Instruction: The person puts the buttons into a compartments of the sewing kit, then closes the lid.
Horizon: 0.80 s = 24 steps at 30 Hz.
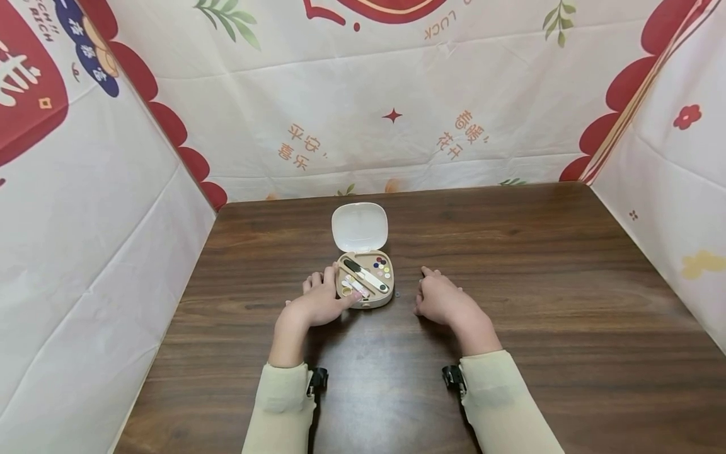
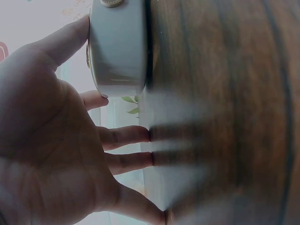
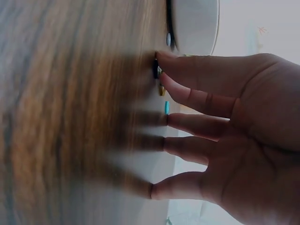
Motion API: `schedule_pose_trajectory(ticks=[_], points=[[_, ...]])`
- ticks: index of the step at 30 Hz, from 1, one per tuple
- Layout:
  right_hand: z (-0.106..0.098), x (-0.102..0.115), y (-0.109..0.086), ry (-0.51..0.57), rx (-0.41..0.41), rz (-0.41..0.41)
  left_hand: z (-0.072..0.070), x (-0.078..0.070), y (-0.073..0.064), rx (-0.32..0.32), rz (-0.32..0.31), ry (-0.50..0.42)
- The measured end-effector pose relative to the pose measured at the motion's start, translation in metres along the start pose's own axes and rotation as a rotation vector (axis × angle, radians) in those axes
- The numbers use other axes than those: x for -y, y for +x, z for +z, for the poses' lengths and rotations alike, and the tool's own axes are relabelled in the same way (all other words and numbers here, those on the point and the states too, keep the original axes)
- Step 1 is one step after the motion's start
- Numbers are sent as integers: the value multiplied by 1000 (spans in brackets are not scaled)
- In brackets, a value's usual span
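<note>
A sewing kit (image 1: 365, 302) stands with its white lid (image 1: 360, 227) raised. In its beige tray lie a dark-and-white tool (image 1: 365, 276), several buttons (image 1: 382, 266) and a yellow ring-shaped piece (image 1: 346, 291). My left hand (image 1: 317, 302) rests at the kit's left side, thumb over the front rim, index fingertip against the side; the other fingers spread onto the table. Right of the kit, my right hand (image 1: 442, 299) is lowered to the table. In the right wrist view, its thumb and index fingertips pinch a small dark button (image 3: 155, 69); the other fingertips touch the wood.
Beside the right fingertips are a gold-coloured piece (image 3: 162, 91) and a teal piece (image 3: 167, 107). A small pale disc (image 1: 397, 294) lies between kit and right hand. The brown wooden table (image 1: 567, 271) meets a printed white cloth (image 1: 363, 113) at the back and sides.
</note>
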State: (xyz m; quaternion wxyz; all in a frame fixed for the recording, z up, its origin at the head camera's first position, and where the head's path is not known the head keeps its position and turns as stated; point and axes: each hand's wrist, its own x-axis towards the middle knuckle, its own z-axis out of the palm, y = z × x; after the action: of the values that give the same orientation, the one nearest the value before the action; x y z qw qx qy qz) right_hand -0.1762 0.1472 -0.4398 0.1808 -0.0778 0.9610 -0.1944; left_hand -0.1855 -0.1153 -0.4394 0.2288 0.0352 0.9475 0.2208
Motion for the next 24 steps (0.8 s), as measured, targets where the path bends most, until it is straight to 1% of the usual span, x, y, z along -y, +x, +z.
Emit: schedule_pose_trajectory(ticks=[5, 8, 15, 24], points=[[-1, -1, 3, -60, -24, -8, 0, -1, 0, 4, -8, 5], [-1, -1, 4, -52, -13, 3, 0, -1, -1, 4, -8, 5], [-1, -4, 3, -47, -17, -48, 1, 0, 0, 4, -12, 6], [-1, -5, 3, -47, -15, -52, 0, 0, 0, 10, -8, -2]])
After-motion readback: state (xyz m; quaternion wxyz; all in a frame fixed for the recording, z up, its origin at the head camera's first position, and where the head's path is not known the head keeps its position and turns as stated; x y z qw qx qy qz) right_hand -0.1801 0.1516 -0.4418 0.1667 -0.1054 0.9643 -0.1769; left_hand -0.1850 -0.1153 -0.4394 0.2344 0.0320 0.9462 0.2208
